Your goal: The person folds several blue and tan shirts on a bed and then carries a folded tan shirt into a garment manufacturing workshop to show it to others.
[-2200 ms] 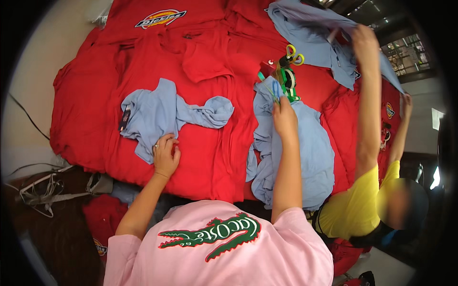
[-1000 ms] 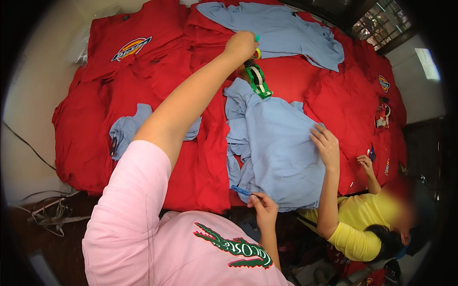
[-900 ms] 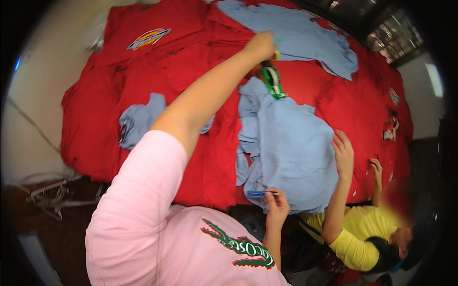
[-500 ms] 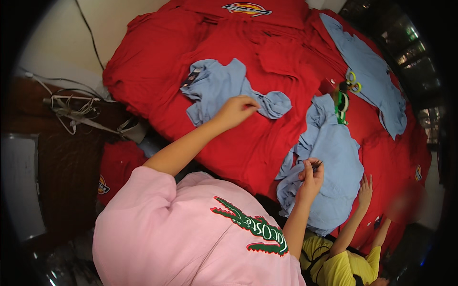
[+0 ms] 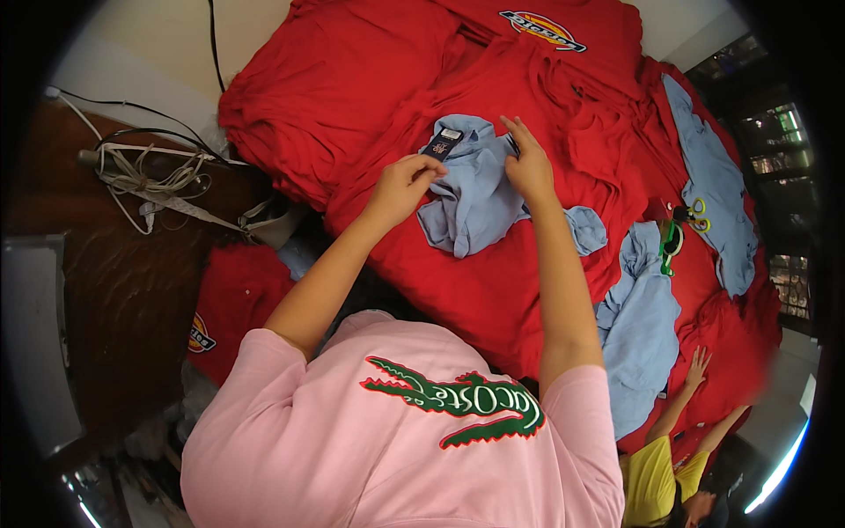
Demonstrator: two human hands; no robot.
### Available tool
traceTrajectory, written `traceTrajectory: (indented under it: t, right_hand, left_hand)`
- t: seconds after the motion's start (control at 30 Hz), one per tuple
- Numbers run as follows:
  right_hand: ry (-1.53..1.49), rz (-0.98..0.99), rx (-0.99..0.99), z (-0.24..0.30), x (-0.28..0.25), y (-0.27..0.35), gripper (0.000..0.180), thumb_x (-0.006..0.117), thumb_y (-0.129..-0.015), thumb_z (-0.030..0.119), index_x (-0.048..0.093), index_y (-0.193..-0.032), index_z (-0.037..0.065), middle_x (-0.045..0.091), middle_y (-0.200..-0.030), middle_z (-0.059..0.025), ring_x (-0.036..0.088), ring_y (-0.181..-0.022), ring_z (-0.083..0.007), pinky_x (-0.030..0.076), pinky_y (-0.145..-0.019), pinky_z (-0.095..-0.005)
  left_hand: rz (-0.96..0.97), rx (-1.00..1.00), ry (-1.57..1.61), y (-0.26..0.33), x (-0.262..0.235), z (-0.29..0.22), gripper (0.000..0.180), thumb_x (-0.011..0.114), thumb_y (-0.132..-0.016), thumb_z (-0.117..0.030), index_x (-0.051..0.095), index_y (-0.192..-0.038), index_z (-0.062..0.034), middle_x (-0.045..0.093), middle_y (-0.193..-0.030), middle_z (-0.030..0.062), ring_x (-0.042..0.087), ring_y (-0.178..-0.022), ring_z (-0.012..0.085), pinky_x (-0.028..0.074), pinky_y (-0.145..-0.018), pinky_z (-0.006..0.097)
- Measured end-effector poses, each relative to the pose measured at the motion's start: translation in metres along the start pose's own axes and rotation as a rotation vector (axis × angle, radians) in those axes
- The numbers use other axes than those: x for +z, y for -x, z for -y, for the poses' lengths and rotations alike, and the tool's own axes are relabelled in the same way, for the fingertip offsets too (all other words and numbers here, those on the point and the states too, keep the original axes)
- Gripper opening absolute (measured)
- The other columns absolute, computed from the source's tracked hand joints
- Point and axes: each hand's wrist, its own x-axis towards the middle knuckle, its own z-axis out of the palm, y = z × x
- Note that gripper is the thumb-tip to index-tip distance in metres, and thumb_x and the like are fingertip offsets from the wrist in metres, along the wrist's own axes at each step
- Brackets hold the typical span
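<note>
A crumpled light blue garment (image 5: 471, 202), apparently a shirt, lies in front of me on a heap of red cloth (image 5: 396, 79). A dark hang tag (image 5: 442, 143) with a pale label shows at its upper left. My left hand (image 5: 405, 187) has its fingers closed at the tag's lower end. On the garment's right side is my right hand (image 5: 531, 172), its upper fingers stretched away from me. A small dark thing (image 5: 513, 144) shows between its thumb and fingers, too small to name. One blue end of cloth (image 5: 585, 231) sticks out past my right wrist.
Further right lie more blue garments (image 5: 647, 326), scissors with yellow-green handles (image 5: 699, 216) and a green tape dispenser (image 5: 672, 246). A co-worker in a yellow shirt (image 5: 651, 480) reaches over the cloth at lower right. Tangled cables (image 5: 145, 180) hang at left.
My right hand has moved from the right-hand blue garment up to the garment in front of me. My left hand has shifted from its right part to the tag. The view has turned.
</note>
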Motion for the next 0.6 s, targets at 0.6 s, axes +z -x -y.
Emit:
traceTrajectory:
  t: [0.6]
  right_hand:
    - [-0.024, -0.399, -0.067, 0.234, -0.281, -0.034, 0.022, 0.063, -0.096, 0.001, 0.066, -0.118, 0.005, 0.064, -0.088, 0.0012, 0.047, -0.065, -0.0054, 0.040, -0.058, -0.0213]
  left_hand:
    - [0.624, 0.284, -0.503, -0.097, 0.002, -0.117, 0.031, 0.068, -0.091, -0.031, 0.074, -0.107, -0.0048, 0.074, -0.101, 0.0195, 0.071, -0.098, 0.0329, 0.054, -0.084, 0.041]
